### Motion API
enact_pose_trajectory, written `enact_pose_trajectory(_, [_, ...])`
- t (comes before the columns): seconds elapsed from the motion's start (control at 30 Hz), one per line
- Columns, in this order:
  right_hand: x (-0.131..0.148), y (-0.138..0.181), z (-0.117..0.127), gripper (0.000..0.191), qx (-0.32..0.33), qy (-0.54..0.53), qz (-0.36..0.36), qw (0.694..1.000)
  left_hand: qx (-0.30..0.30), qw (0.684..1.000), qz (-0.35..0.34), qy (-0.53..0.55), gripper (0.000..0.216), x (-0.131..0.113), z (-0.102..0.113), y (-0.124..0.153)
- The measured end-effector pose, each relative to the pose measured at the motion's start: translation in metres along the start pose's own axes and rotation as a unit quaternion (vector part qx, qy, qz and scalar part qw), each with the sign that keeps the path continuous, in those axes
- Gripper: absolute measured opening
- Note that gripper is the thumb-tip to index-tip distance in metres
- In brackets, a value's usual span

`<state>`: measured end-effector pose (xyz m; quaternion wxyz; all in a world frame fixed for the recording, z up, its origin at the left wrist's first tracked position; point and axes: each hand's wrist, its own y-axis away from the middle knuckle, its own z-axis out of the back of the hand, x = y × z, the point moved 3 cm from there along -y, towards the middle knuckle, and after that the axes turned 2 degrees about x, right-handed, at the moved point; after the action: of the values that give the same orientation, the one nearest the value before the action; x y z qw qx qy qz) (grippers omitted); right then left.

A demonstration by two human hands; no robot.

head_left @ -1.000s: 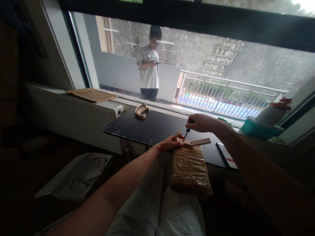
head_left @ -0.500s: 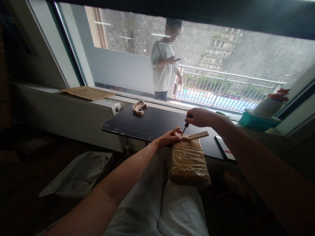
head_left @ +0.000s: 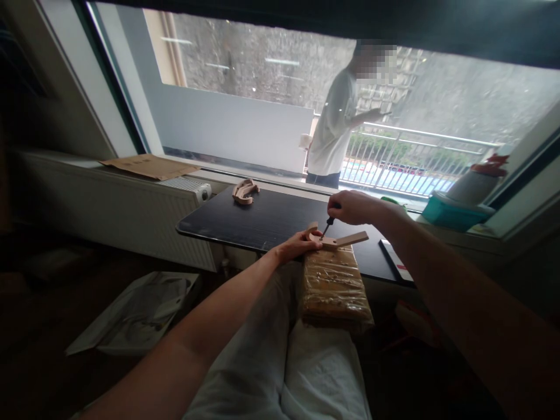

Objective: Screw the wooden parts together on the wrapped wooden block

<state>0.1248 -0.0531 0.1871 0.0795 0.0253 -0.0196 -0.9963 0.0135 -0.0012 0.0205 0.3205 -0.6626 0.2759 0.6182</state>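
My right hand [head_left: 352, 207] is closed round the handle of a small screwdriver [head_left: 326, 226], whose tip points down onto a flat curved wooden piece [head_left: 345, 240]. That piece lies at the near edge of the dark table [head_left: 262, 221], on top of a plastic-wrapped brown package [head_left: 335, 286]. My left hand [head_left: 297, 245] presses on the piece's left end, fingers curled over it. A second set of curved wooden parts [head_left: 245, 191] lies at the table's far left corner.
A white radiator [head_left: 131, 216] with a cardboard sheet [head_left: 151, 166] on top runs along the left wall. A plastic bag [head_left: 135, 312] lies on the floor. A teal container [head_left: 452, 213] stands on the sill at right. Outside the window a person [head_left: 335, 131] stands on the balcony.
The person on the balcony has walked to the right. My hands and the screwdriver stay on the wooden piece; the view has shifted slightly.
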Motion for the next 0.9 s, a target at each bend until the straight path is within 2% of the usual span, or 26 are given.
enact_pose_trajectory(0.33, [-0.0025, -0.0016, 0.0011, 0.025, 0.019, -0.014, 0.033, 0.999, 0.011, 0.999, -0.005, 0.031, 0.052, -0.0006, -0.0011, 0.0002])
enact_pose_trajectory(0.57, [0.0006, -0.0036, -0.0017, 0.027, 0.006, -0.003, -0.001, 1.000, 0.002, 0.999, 0.010, 0.047, 0.054, 0.0006, -0.0005, 0.0008])
enact_pose_trajectory(0.9, [0.0029, -0.0032, 0.0056, 0.026, 0.030, -0.004, 0.039, 0.999, 0.019, 0.997, 0.010, 0.069, 0.054, 0.0018, -0.0013, 0.0007])
